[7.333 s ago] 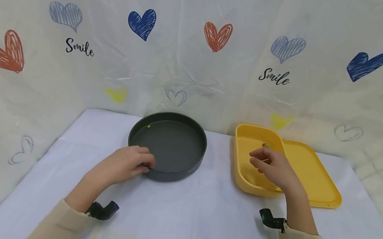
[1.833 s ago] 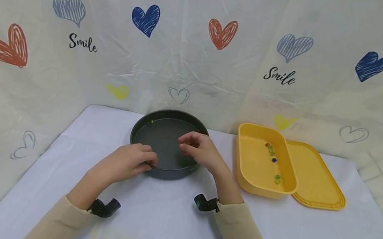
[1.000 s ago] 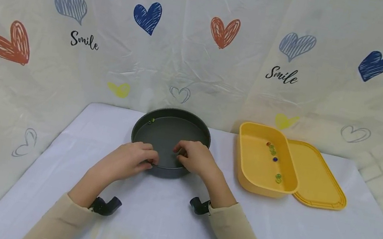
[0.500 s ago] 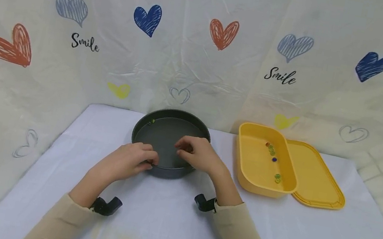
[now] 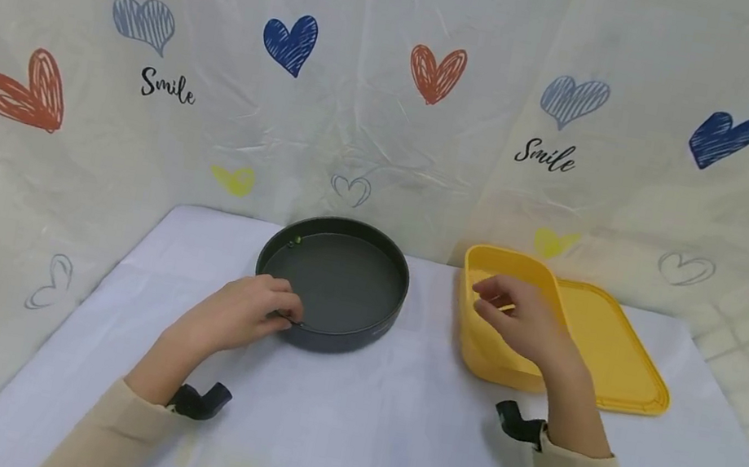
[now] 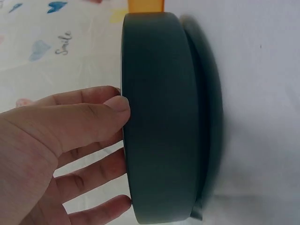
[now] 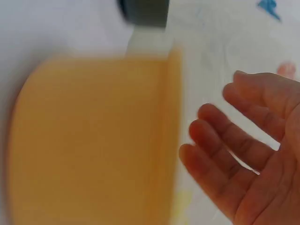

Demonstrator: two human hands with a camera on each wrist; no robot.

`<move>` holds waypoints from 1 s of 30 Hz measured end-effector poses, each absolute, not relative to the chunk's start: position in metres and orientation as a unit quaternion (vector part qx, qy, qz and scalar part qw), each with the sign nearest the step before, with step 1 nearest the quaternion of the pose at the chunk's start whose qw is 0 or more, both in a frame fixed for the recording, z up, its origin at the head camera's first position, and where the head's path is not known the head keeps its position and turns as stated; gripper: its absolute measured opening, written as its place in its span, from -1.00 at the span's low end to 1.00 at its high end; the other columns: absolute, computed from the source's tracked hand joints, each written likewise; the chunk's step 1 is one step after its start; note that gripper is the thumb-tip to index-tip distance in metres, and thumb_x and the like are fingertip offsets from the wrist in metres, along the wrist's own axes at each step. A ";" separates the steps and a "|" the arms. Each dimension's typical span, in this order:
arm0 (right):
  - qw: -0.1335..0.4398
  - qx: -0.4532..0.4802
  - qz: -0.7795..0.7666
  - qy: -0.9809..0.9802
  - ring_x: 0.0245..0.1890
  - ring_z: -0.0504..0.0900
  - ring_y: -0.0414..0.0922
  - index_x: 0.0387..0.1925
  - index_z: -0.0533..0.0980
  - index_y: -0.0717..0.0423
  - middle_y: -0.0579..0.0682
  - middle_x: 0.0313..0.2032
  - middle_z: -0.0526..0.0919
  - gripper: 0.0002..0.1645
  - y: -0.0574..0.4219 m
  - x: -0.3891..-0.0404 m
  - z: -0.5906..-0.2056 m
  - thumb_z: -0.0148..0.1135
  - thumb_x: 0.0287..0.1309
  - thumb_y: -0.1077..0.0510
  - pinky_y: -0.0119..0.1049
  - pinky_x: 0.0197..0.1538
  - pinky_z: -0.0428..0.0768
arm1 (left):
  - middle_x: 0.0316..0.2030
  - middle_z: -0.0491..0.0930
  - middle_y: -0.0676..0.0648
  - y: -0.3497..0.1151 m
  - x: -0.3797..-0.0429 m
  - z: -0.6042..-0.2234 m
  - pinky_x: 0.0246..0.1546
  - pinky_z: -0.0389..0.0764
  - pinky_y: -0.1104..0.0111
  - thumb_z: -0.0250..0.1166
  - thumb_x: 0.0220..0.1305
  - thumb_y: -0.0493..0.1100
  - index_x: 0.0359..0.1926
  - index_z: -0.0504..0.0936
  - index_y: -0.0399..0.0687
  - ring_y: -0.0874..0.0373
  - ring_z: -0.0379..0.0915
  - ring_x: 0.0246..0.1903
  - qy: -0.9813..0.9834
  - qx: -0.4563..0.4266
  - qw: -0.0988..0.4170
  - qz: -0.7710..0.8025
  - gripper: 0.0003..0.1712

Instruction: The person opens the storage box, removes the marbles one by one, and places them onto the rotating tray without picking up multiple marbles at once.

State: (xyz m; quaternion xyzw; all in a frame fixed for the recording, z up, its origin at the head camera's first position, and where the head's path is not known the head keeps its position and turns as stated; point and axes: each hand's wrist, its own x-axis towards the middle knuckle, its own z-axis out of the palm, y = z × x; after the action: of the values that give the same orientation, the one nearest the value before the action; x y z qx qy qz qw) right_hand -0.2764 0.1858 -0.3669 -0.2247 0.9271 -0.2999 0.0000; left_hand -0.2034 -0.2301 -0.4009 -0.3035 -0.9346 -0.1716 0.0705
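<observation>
High downward head view, close sideways wrist views, dark pan [image 5: 344, 282] in head and left.

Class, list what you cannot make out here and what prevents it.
Head view: much of the inside of the yellow box, covered by the right grip.
Head view: the green speck in the dark pan, too small to identify.
Left wrist view: the pan's inside, hidden by its wall.
Right wrist view: the box, blurred and cut by the bottom edge.
</observation>
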 end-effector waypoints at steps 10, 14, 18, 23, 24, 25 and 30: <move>0.061 -0.174 -0.183 0.966 0.04 0.58 0.18 0.14 0.56 0.12 0.19 0.02 0.66 -0.51 0.234 -0.272 -0.378 0.28 0.30 -0.06 0.18 0.05 0.53 | -0.32 0.57 0.20 -0.236 -0.207 -0.404 -0.22 0.57 0.34 0.49 0.12 -0.26 -0.29 0.72 0.15 0.19 0.56 -0.26 -0.938 -0.300 0.073 -0.161 -0.81; 0.072 -0.172 -0.169 0.968 0.01 0.59 0.22 0.12 0.56 0.13 0.23 -0.01 0.65 -0.55 0.237 -0.276 -0.383 0.28 0.29 -0.01 0.19 0.02 0.53 | -0.33 0.56 0.20 -0.235 -0.208 -0.404 -0.24 0.57 0.35 0.49 0.12 -0.27 -0.30 0.72 0.14 0.19 0.55 -0.27 -0.937 -0.303 0.075 -0.159 -0.81; 0.085 -0.172 -0.166 0.967 0.00 0.59 0.24 0.11 0.56 0.14 0.26 -0.01 0.64 -0.56 0.239 -0.279 -0.387 0.28 0.28 0.01 0.20 0.02 0.52 | -0.34 0.55 0.20 -0.233 -0.208 -0.403 -0.26 0.56 0.34 0.50 0.11 -0.28 -0.31 0.72 0.14 0.21 0.54 -0.29 -0.938 -0.301 0.076 -0.156 -0.79; 0.106 -0.166 -0.165 0.966 -0.01 0.58 0.22 0.13 0.55 0.12 0.26 0.01 0.62 -0.54 0.239 -0.282 -0.391 0.28 0.28 0.00 0.19 0.01 0.52 | -0.34 0.56 0.21 -0.233 -0.208 -0.404 -0.26 0.56 0.35 0.50 0.12 -0.26 -0.30 0.70 0.16 0.22 0.54 -0.30 -0.941 -0.293 0.073 -0.149 -0.79; 0.111 -0.164 -0.163 0.966 -0.01 0.58 0.22 0.13 0.55 0.12 0.26 0.01 0.62 -0.54 0.239 -0.283 -0.392 0.28 0.28 -0.01 0.19 0.01 0.52 | -0.34 0.56 0.21 -0.233 -0.208 -0.404 -0.26 0.56 0.35 0.50 0.12 -0.26 -0.30 0.70 0.16 0.22 0.55 -0.30 -0.942 -0.293 0.073 -0.148 -0.79; 0.117 -0.162 -0.161 0.967 -0.02 0.58 0.20 0.13 0.55 0.12 0.26 0.00 0.62 -0.54 0.240 -0.284 -0.393 0.27 0.28 -0.01 0.18 0.01 0.52 | -0.33 0.56 0.21 -0.233 -0.208 -0.405 -0.26 0.56 0.35 0.50 0.12 -0.26 -0.30 0.70 0.16 0.22 0.55 -0.30 -0.942 -0.293 0.072 -0.148 -0.79; 0.138 -0.159 -0.155 0.965 -0.04 0.58 0.19 0.12 0.54 0.14 0.26 -0.03 0.62 -0.52 0.240 -0.285 -0.396 0.30 0.25 0.00 0.17 0.01 0.53 | -0.34 0.56 0.19 -0.232 -0.209 -0.404 -0.28 0.56 0.34 0.50 0.11 -0.27 -0.31 0.70 0.16 0.18 0.56 -0.30 -0.941 -0.295 0.076 -0.148 -0.78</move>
State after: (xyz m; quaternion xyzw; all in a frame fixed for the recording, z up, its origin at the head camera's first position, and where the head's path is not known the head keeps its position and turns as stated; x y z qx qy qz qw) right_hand -0.2850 0.2401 -0.3965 -0.1589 0.9653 -0.1549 0.1379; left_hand -0.2085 -0.2318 -0.4043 -0.2952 -0.9408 -0.1482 0.0755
